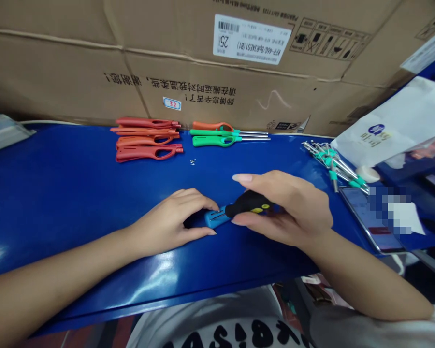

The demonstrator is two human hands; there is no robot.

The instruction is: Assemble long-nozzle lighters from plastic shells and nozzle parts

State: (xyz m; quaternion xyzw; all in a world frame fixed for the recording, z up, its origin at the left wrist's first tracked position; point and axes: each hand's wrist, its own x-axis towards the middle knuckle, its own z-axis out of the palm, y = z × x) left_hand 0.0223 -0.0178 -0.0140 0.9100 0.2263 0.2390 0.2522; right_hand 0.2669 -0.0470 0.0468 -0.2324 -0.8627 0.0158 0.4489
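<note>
My left hand (183,217) rests on the table with its thumb and fingertips pinched about a blue plastic lighter handle (217,218). Against the right part of that handle lies a stubby black screwdriver grip (244,204) with yellow marks. My right hand (293,208) curls around this screwdriver, thumb below it and a long-nailed finger stretched out above. The screwdriver's tip, and whatever part of the blue handle lies beneath the black grip, cannot be seen.
Red and orange lighter shells (148,140) are stacked behind my left hand. Beside them lie green and orange lighters (213,140) with metal tubes. Lighter tubes with wires (333,162), a phone (371,220) and a white bag (395,123) are at right. A cardboard box (159,63) walls the back.
</note>
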